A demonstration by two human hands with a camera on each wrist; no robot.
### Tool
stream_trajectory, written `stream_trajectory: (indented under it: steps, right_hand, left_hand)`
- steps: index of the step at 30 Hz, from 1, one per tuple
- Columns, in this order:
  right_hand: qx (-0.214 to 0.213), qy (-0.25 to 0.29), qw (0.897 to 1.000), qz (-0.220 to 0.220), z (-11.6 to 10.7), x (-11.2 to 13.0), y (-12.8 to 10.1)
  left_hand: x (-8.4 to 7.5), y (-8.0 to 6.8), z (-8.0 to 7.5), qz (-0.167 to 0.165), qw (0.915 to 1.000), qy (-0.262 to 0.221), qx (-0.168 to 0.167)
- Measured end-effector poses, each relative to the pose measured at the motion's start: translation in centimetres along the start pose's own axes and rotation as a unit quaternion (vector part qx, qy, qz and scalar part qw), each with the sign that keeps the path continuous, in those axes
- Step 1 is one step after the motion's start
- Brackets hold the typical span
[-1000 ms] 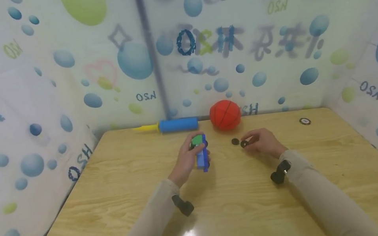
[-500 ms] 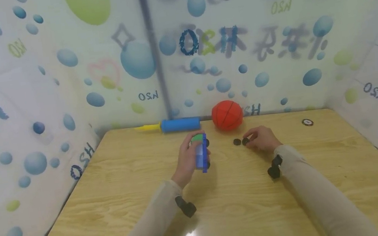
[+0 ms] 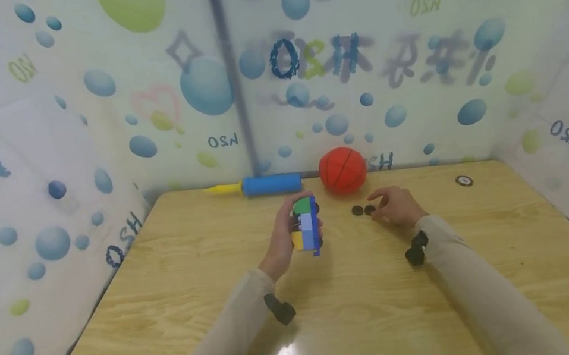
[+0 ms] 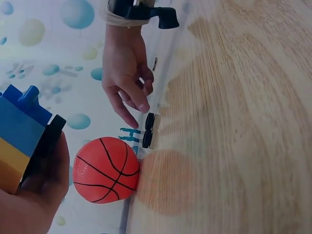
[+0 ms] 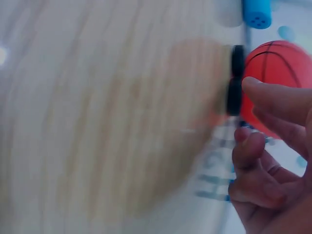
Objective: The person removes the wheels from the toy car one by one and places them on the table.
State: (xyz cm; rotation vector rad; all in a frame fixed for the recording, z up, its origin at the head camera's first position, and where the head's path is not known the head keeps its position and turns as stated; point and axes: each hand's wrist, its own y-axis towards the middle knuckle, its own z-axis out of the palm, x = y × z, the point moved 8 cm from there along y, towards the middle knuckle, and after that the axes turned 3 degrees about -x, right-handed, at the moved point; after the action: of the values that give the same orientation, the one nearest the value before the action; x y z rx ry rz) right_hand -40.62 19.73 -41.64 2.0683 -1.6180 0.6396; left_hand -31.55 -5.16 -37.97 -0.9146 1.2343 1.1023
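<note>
My left hand (image 3: 279,238) grips a toy car (image 3: 308,231) of blue, green and yellow blocks with black wheels, turned on its side above the table. Its blue and yellow blocks also show at the left edge of the left wrist view. Two small black wheels (image 3: 357,210) lie flat side by side on the table, right of the car. My right hand (image 3: 398,206) is beside them, a fingertip right at the nearer wheel (image 5: 234,96) and the forefinger raised apart from the thumb. Nothing is held between its fingers.
A red toy basketball (image 3: 343,170) sits behind the wheels, near the back wall. Left of it lies a blue hand pump (image 3: 271,184) with a yellow nozzle. A round black-and-white disc (image 3: 464,181) is at the back right of the wooden table (image 3: 356,312).
My right fingers have parted from their closed pose at the right-hand wheel, which lies beside the other. My left hand has tilted the car, and its thumb has moved off the blocks' visible face.
</note>
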Motion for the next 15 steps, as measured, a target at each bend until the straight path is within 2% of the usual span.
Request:
stream_trajectory:
  steps: [3, 8, 12, 15]
  right_hand:
    - [-0.010, 0.004, 1.000, -0.014, -0.8, 1.2, -0.7]
    - [-0.017, 0.010, 0.997, -0.076, -1.6, 4.7, -2.3]
    - [-0.007, 0.049, 0.992, -0.112, -1.2, 7.4, -3.7]
    - [-0.007, 0.076, 0.985, -0.153, -0.9, 9.5, -4.9]
  left_hand:
    - [-0.1, 0.0, 0.2, 0.007, 0.9999, 0.006, 0.013]
    - [-0.3, 0.2, 0.3, 0.026, 0.9994, -0.001, 0.021]
    - [-0.2, 0.4, 0.4, 0.025, 0.9991, -0.022, 0.026]
    - [-0.1, 0.4, 0.6, 0.018, 0.9985, -0.041, 0.030]
